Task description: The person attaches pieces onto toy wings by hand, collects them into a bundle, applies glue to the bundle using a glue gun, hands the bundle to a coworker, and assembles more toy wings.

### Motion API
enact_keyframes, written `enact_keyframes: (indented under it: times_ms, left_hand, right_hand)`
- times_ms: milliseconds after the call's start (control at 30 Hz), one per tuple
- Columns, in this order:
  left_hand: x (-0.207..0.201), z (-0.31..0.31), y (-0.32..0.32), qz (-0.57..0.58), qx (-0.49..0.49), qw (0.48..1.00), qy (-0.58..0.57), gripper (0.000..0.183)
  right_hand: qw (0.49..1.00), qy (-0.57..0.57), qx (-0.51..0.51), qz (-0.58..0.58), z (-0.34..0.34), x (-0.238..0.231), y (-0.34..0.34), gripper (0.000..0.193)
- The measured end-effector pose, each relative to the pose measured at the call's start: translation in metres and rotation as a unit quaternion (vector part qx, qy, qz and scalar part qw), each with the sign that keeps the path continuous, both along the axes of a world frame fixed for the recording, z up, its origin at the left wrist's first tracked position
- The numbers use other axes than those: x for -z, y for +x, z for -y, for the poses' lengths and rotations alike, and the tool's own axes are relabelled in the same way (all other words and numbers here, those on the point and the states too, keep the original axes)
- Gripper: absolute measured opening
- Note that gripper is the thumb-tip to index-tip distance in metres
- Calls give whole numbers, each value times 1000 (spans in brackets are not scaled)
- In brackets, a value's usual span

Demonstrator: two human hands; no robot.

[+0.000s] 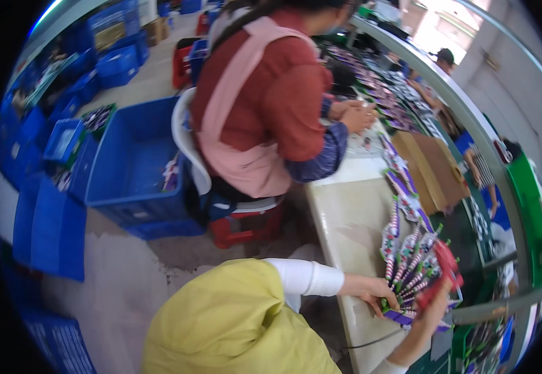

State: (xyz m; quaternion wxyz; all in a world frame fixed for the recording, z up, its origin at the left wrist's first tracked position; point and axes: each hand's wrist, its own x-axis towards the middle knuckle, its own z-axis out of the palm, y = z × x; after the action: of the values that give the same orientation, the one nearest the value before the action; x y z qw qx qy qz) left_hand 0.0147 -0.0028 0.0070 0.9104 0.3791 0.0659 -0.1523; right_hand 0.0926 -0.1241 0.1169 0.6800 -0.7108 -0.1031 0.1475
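My left hand (378, 294), in a white sleeve, is closed on the near left edge of a purple box (400, 316) on the table. Several pink-and-white striped sticks (415, 274) with green ends fan upward out of it, with patterned pieces between them. At the box's right side, my right hand (430, 318) is wrapped round a red tool (443, 274). The tool is smeared by motion, so its kind is unclear. It is tilted over the right side of the sticks and covers part of them.
More purple pieces (408, 193) lie along the white table (339, 230), near an open cardboard box (430, 165). Ahead sits a co-worker (265, 93) in red with a pink apron, hands together over the table. Blue bins (137, 156) stand on the left; a metal rail (489, 124) curves along the right.
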Motion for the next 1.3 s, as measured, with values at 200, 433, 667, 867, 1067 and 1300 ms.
enact_keyframes:
  times_ms: [200, 433, 667, 867, 1067, 1300]
  left_hand:
    - [5, 0, 1, 16, -24, 1000, 3, 25]
    - [-18, -33, -20, -78, -25, 997, 16, 29]
    - [-28, -5, 6, -70, 26, 995, 70, 24]
    - [-20, -19, -11, -77, 10, 995, 56, 29]
    - [-13, -21, -4, -53, 20, 998, 21, 27]
    - [-4, -30, -3, -66, 8, 981, -185, 37]
  right_hand:
    - [949, 93, 295, 64, 138, 40, 61, 61]
    - [892, 118, 426, 95, 153, 103, 100, 48]
    - [840, -88, 532, 61, 230, 183, 157, 57]
    - [877, -84, 458, 117, 124, 130, 9, 60]
    - [940, 229, 231, -98, -5, 84, -64, 40]
    - [921, 258, 293, -3, -38, 84, -26, 65]
